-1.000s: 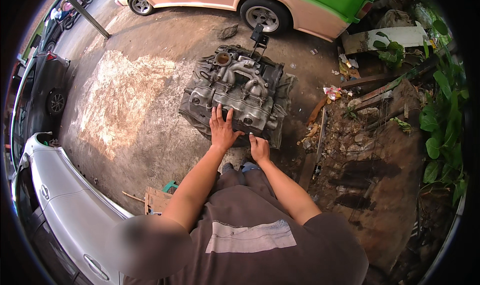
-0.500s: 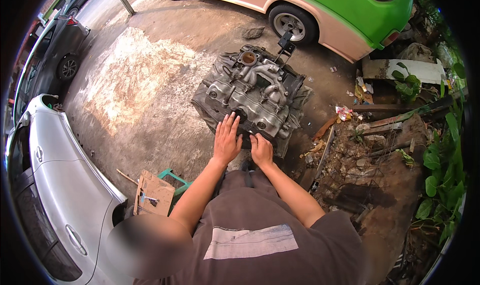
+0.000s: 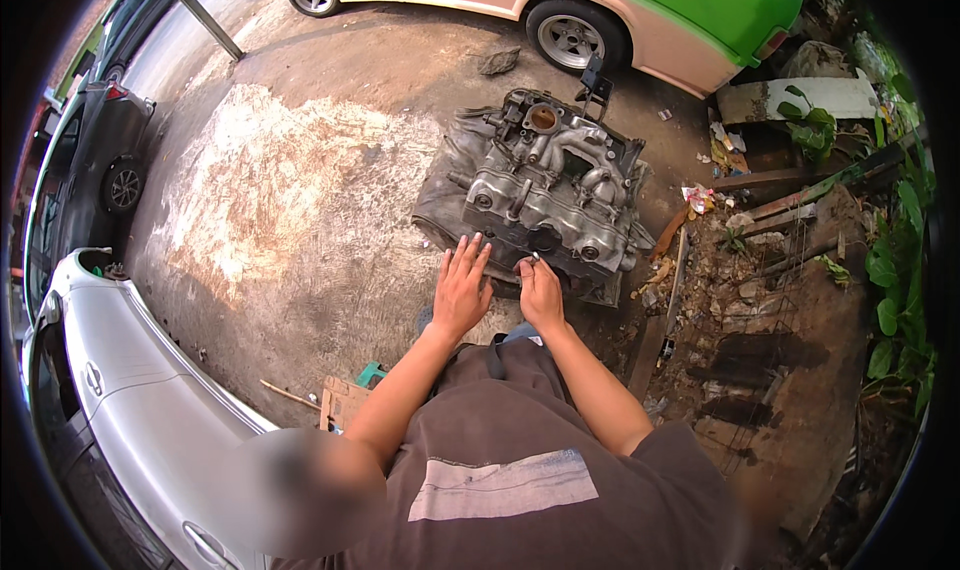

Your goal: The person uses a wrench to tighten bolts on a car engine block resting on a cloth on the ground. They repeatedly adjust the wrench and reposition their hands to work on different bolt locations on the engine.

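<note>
A grimy metal engine with intake pipes and a round opening on top sits on a dark sheet on the ground, just beyond my hands. My left hand is open, its fingers stretched out flat at the near left edge of the engine. Beside it, my right hand is closed, thumb and fingers pinched at the engine's near side. A small pale tip pokes out of that pinch; its kind is too small to tell.
A silver car stands close on the left, a dark car behind it. At the back is a green and pink vehicle. Wood scraps and litter lie to the right. Cardboard is by my left arm.
The view has shifted, so the engine now appears farther right. My left hand sits nearer the engine's left edge than before. The right fingers have curled in more tightly around the small pale thing.
</note>
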Motion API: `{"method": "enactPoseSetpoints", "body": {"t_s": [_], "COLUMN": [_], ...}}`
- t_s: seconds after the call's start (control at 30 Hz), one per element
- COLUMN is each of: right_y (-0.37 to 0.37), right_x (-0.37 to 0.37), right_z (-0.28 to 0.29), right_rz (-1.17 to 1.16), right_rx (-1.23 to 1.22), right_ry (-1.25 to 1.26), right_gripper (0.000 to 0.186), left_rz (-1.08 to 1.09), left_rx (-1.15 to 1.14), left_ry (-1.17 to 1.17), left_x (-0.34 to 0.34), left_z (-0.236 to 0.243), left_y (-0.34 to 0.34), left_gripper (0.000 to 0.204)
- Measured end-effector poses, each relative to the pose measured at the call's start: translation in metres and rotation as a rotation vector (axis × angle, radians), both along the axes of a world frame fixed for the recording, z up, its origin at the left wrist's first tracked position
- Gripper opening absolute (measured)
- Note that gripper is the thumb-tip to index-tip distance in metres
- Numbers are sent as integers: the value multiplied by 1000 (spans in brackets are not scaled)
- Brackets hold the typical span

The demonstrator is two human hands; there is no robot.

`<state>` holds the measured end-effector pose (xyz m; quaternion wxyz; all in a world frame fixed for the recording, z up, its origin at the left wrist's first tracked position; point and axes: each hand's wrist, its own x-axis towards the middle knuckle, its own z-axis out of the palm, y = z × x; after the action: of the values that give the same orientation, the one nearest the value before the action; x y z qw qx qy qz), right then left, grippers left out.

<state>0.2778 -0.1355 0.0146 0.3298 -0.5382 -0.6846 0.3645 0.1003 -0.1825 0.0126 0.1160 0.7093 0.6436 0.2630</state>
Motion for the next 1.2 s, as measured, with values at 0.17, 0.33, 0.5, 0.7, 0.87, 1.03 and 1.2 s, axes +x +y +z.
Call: {"method": "enactPoseSetpoints", "body": {"t_s": [0.17, 0.33, 0.5, 0.7, 0.87, 1.03, 1.2], "right_y": [-4, -2, 3, 6, 2, 3, 14], "right_x": [-57, -81, -81, -72, -70, -79, -84], "right_z": [-13, -15, -24, -32, -43, -57, -62], "right_rz": [-128, -180, -183, -189, -189, -280, -322], "right_rx": [-8, -42, -64, -19, -281, -309, -326], "right_ry": [14, -30, -85, -189, -139, -189, -295], "right_gripper": [38, 38, 40, 43, 40, 43, 45], "left_rz": [-113, -178, -183, -232, -214, -228, -383], "left_rx": [18, 42, 65, 30, -20, 5, -31], "left_ry": [33, 37, 87, 146, 154, 77, 100], "left_x": [-55, -72, -80, -85, -90, -92, -90], "left_z": [-9, -1, 1, 6, -4, -1, 15], "left_y": [5, 22, 36, 48, 59, 80, 119], "left_gripper": [69, 71, 71, 68, 72, 81, 105]}}
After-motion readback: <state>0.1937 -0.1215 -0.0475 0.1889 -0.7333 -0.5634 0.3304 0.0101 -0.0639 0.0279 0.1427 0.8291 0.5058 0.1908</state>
